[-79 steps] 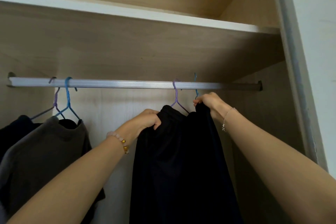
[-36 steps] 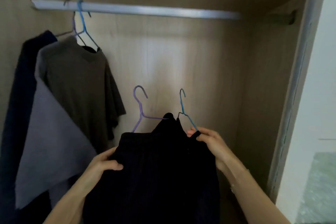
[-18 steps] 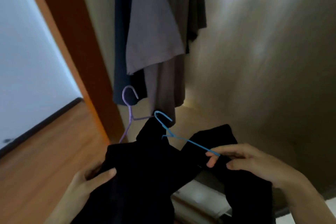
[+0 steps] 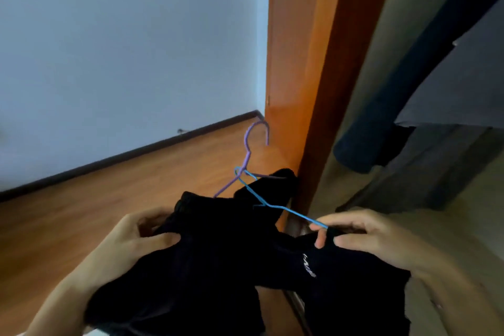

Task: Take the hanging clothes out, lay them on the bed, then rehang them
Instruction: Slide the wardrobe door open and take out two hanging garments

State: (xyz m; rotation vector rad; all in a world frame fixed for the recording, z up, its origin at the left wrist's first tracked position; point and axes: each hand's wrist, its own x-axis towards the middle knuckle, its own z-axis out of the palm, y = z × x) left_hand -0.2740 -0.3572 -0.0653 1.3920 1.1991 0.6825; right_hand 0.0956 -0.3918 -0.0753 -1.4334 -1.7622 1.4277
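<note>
Well, the black clothes point(image 4: 218, 267) are off the rail and bunched between both hands, low in front of the person, just outside the wardrobe's orange side panel point(image 4: 297, 63). The left hand point(image 4: 141, 237) has fingers and thumb curled round the gathered edge of the cloth. The right hand point(image 4: 365, 237) pinches the shoulder wire of the blue hanger point(image 4: 283, 208) together with a fold of black cloth.

What worries me is the two hangers. The blue hook lies across the neck of the purple hanger point(image 4: 248, 157), touching it, and I'd guess they could lock together when the pieces are pulled apart. The purple one isn't held directly; only the cloth keeps it there, so it may slide out and drop on the wooden floor point(image 4: 95, 213). Its hook also points near the side panel and might snag there on a turn.

Inside the wardrobe a dark blue garment point(image 4: 381, 128) and a grey one point(image 4: 463, 84) hang close by the right arm. A pale wall point(image 4: 122, 35) stands ahead. No bed is in view, so the way to it can't be judged.
</note>
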